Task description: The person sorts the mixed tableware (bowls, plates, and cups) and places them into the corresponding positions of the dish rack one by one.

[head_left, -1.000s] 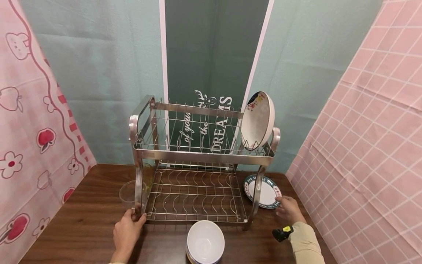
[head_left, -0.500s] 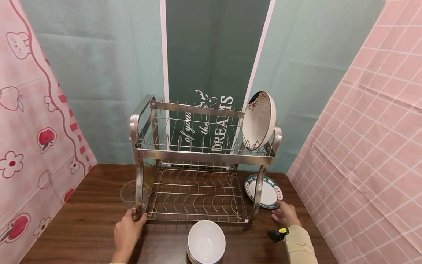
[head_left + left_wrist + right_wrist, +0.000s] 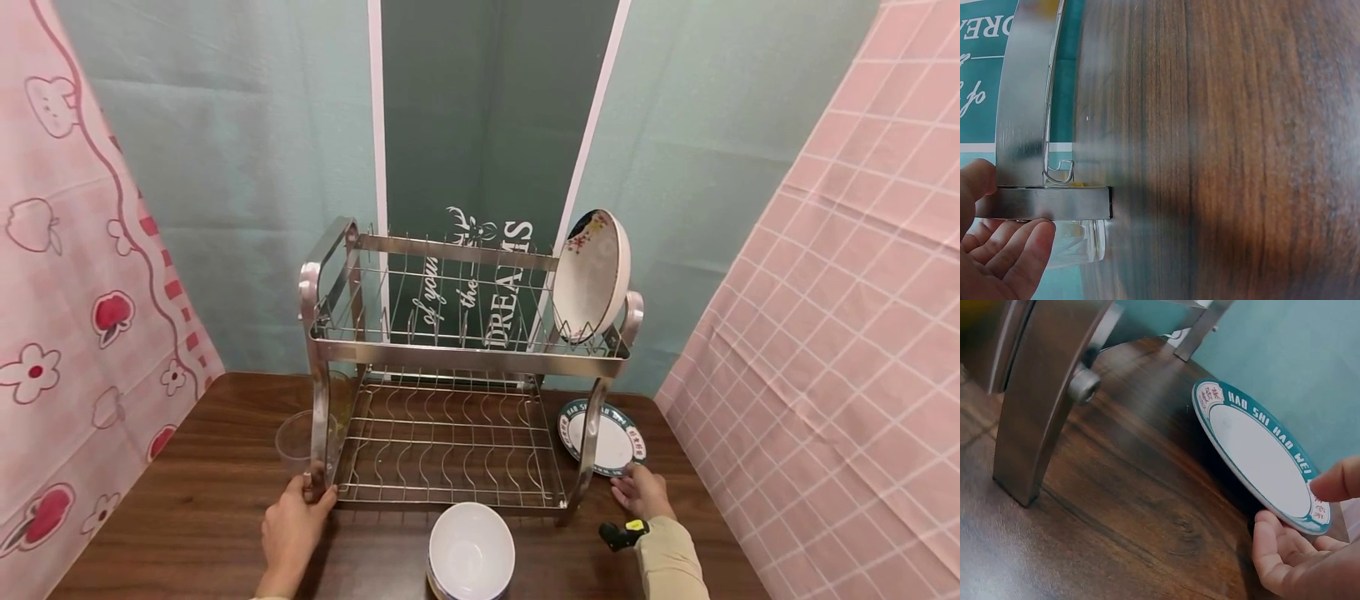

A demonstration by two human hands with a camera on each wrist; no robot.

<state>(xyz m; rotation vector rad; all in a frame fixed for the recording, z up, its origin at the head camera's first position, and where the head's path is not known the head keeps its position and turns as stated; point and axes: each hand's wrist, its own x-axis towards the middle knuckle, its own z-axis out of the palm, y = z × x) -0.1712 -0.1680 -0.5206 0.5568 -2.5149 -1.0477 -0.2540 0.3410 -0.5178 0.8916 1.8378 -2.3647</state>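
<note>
A white bowl [image 3: 471,552] sat on the wooden table [image 3: 187,500], toward its near edge and just in front of the rack [image 3: 465,358]. Over toward the left edge, the left hand [image 3: 291,527] was closed partway in a grip on the rack's front left leg, thumb on one side, fingers on the other. Toward the right edge, the right hand [image 3: 645,493] was pinched nearly closed, thumb on top of the rim of a green-edged plate [image 3: 617,442] and fingertips beneath. The plate lay near the table's far right corner, face up, beside the rack. A clear cup [image 3: 294,437] stood near the rack's left side. On the upper shelf, at the right end, a large flowered bowl [image 3: 588,279] leaned on its side. A blue-green curtain [image 3: 720,167] hung behind the far edge.
</note>
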